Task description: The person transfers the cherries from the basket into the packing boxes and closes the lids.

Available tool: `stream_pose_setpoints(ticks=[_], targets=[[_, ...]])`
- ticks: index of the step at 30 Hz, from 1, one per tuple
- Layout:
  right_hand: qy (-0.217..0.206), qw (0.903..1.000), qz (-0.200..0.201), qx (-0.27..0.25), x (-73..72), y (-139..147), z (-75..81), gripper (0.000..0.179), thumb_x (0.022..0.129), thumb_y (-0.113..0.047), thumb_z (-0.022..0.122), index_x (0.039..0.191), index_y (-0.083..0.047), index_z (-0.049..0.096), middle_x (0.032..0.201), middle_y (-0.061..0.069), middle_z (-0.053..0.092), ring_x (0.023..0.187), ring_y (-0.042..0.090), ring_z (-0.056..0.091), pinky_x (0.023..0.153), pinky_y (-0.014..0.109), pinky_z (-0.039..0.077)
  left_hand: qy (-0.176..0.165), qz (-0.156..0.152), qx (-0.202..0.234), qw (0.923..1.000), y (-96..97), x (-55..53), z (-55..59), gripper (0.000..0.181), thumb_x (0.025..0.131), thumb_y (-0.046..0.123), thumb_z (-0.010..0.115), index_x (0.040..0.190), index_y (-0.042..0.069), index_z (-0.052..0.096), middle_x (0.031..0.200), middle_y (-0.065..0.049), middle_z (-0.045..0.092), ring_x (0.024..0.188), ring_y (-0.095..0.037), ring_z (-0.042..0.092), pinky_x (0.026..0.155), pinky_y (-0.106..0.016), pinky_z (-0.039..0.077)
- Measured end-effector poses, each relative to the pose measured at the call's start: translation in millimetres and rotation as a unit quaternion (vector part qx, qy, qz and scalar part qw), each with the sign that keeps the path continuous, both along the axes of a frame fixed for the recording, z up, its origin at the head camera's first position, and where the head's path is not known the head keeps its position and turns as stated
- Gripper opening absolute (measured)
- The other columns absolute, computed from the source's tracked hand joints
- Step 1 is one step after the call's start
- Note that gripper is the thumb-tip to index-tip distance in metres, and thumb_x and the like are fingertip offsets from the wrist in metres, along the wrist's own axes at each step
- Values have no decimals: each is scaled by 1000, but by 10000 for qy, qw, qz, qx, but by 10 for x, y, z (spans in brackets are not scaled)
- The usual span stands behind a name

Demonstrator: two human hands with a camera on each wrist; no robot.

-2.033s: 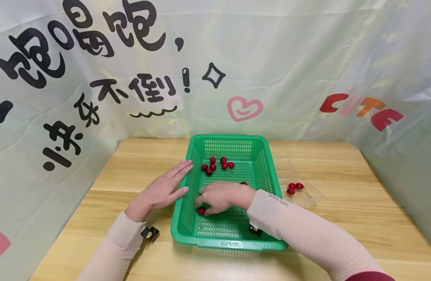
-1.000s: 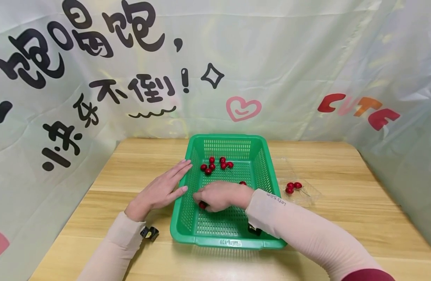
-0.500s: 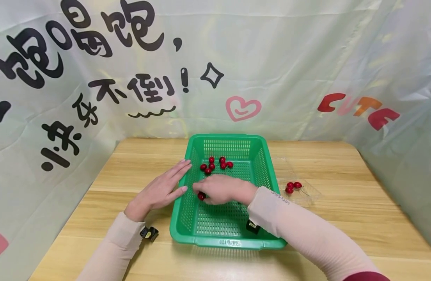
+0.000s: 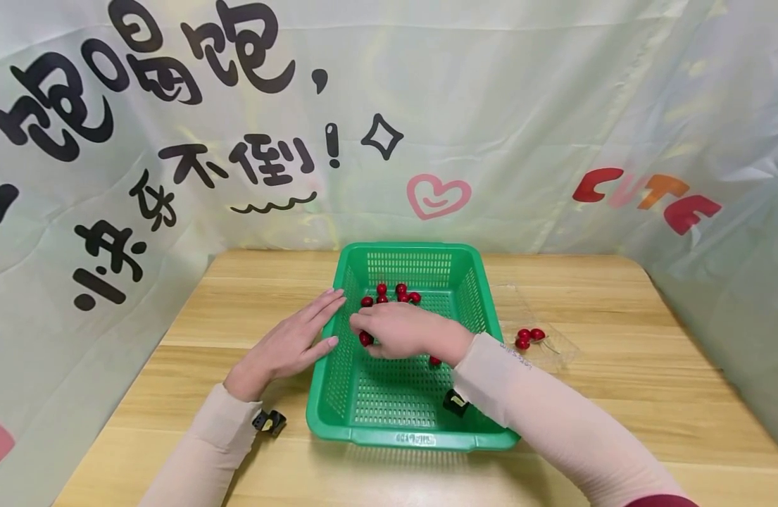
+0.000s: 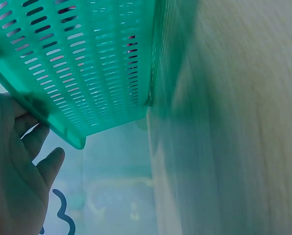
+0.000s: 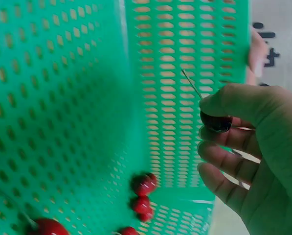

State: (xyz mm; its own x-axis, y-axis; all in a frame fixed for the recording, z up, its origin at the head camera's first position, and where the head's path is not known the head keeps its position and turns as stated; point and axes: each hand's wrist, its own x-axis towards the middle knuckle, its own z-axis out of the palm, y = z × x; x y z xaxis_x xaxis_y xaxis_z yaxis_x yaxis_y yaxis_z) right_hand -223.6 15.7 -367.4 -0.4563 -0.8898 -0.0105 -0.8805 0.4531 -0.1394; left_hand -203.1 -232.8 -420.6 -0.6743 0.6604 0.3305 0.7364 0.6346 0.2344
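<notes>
We see the right hand (image 4: 404, 331) pinching a cherry (image 4: 366, 339) inside the green basket (image 4: 420, 439), near its left wall. Left hand (image 4: 290, 343): fingers straight, touching the left rim (image 4: 315, 384). We note loose cherries (image 4: 401, 289) at the far end.

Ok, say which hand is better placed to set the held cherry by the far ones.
The right hand, I'd judge: it pinches that cherry over the basket, near the far cherries. The left hand touches the basket's rim, holding no cherry.
</notes>
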Motion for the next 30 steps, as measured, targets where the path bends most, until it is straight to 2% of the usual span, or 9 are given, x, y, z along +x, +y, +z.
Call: stream_pose_setpoints(ticks=[4, 13, 22, 30], targets=[[197, 9997, -102, -86, -8, 42, 101, 18, 91, -21, 69, 103, -16, 56, 91, -9, 54, 80, 9, 51, 72, 24, 48, 8, 1, 32, 10000, -5, 3, -1, 66, 102, 36, 48, 155, 6, 25, 161, -7, 21, 148, -23, 17, 113, -47, 31], [429, 9986, -290, -55, 2, 156, 255, 16, 91, -24, 66, 96, -19, 52, 83, -9, 50, 73, 11, 48, 65, 24, 43, 78, -10, 43, 10000, -12, 3, -9, 65, 103, 40, 45, 155, 6, 26, 161, -6, 21, 147, -22, 18, 112, -46, 32], [679, 9964, -373, -338, -15, 374, 490, 20, 88, -24, 69, 95, -17, 52, 81, -7, 49, 74, 12, 47, 65, 27, 43, 107, 7, 2, 9999, -16, -8, -6, 66, 103, 42, 43, 156, 8, 23, 161, -5, 20, 147, -23, 17, 113, -47, 31], [903, 9941, -317, -509, -13, 589, 584, 20, 88, -23, 68, 88, -18, 49, 79, -6, 47, 73, 12, 45, 64, 28, 41, 51, 15, -11, 10000, -13, 4, -5, 66, 103, 42, 43, 156, 9, 23, 162, -4, 19, 148, -21, 16, 114, -46, 29]])
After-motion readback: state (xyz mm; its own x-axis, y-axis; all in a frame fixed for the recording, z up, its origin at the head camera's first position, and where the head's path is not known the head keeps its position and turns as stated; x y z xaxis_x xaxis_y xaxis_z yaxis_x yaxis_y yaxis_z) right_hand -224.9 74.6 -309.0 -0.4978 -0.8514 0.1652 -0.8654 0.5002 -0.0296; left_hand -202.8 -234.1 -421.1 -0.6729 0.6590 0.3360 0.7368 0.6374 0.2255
